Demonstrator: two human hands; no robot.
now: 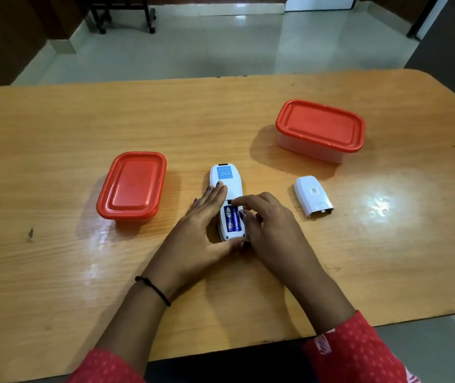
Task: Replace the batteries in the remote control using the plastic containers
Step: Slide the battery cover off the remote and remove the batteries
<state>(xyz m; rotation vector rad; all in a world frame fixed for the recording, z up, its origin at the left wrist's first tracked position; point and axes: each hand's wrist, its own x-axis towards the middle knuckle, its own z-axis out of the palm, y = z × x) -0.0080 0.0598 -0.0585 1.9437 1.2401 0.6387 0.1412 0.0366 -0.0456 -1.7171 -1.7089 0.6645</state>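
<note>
The left hand (204,217) lies flat and open along the left flank of the remote control (227,201), fingers stretched toward its far end and the thumb curled round the near end, steadying it without closing on it. The right hand (265,219) hovers on the other side with fingers loosely curled, the forefinger touching the top edge of the open battery bay and the thumb at the bay's right edge; it grips nothing. A thin black band (153,290) circles the left wrist, and both forearms end in red dotted sleeves (359,352).

The remote control rests face down near the middle of the counter (54,272), its bay showing two blue batteries (232,218) side by side. A blue sticker (225,172) sits on its far half; the print is too small to read. The white battery cover (313,195) lies apart to the right, bearing a small code label, also unreadable.

A red-lidded plastic container (132,186) stands closed just left of the remote; a second closed container (320,130) stands farther off to the right.

The counter is glossy pale wood with rounded corners, light glaring off it, and a few dark scuffs. Beyond it lies a shiny pale tiled floor (207,45) and black wheeled legs (126,15) of some furniture.
</note>
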